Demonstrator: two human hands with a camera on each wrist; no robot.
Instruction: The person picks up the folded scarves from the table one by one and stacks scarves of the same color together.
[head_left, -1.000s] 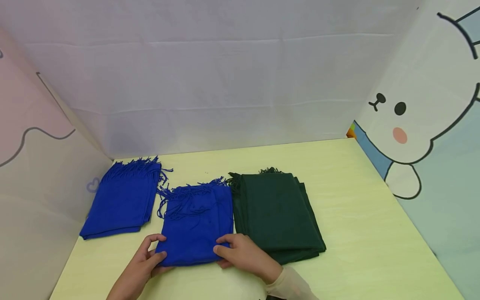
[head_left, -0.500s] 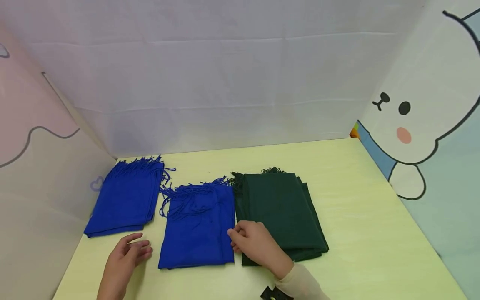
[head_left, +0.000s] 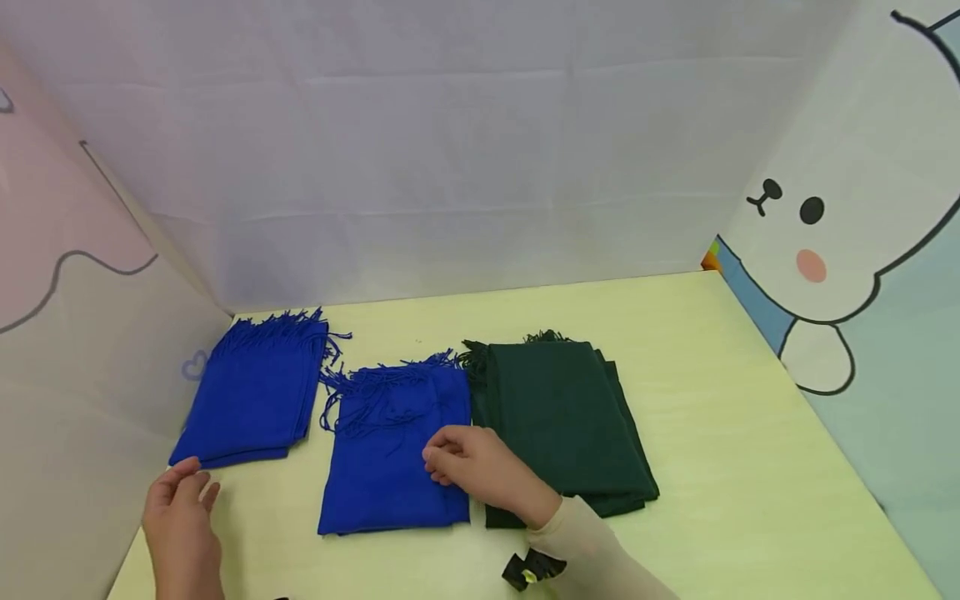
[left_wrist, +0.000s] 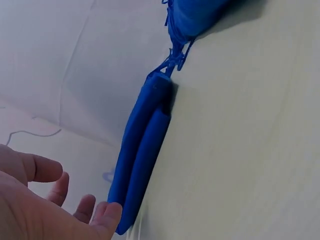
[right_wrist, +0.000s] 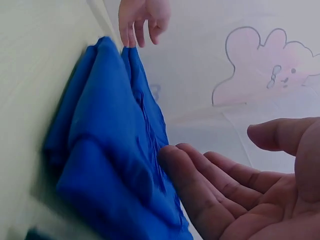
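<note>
Two folded blue scarves with fringed ends lie on the table, one at the far left [head_left: 255,392] and one in the middle [head_left: 382,475]. My left hand [head_left: 183,517] is at the near left corner of the far-left scarf, fingers loosely bent and holding nothing. The left wrist view shows its fingertips [left_wrist: 112,212] right at the lower end of that scarf's folded edge [left_wrist: 142,150]. Above the right part of the middle scarf hovers my right hand [head_left: 480,467], its thumb and fingers spread apart in the right wrist view, with nothing between them.
A folded dark green scarf [head_left: 558,417] lies just right of the middle one, its fringe toward the back. White cloth walls [head_left: 465,183] enclose the pale yellow table [head_left: 735,467] at the back and sides. A black strap [head_left: 532,571] shows by the right sleeve.
Both hands have let go of the middle blue scarf's near corners. The left hand has moved left to the far-left scarf; the right has lifted away and now hovers over the middle one.
</note>
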